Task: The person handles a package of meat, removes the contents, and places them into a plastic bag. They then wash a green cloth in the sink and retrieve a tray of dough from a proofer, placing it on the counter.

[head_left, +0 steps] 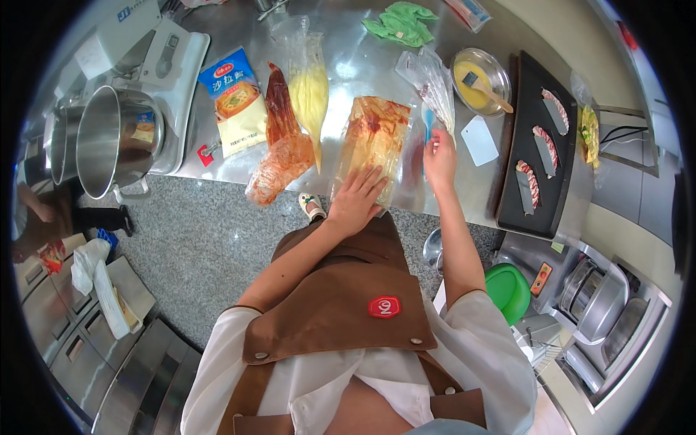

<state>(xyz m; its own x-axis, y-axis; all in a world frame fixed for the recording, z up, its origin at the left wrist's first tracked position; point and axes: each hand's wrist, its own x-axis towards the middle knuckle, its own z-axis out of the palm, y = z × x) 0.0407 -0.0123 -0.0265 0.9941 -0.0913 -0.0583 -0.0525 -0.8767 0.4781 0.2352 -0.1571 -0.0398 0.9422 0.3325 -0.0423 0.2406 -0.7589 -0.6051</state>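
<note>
My left hand (356, 202) lies flat, fingers spread, on the near end of a clear plastic bag with orange-brown, sauce-smeared food (375, 130). To its right, the fingers of my right hand (440, 157) are at a blue spatula (428, 122) lying on the steel counter; whether they grip it is hard to tell. Behind that hand lies a clear piping bag with white residue (435, 87). Left of the food bag are a piping bag of pale yellow filling (309, 92), a bag of red-brown sauce (283, 119) and a blue and cream salad dressing pouch (234, 103).
At right are a steel bowl of yellow liquid (461, 65) with a brush (486, 92), a white scraper (479, 141) and a black tray (563, 201) of several topped pieces. A green cloth (402, 24) lies behind; steel pots (98, 141) stand left. Another person (43, 212) is at far left.
</note>
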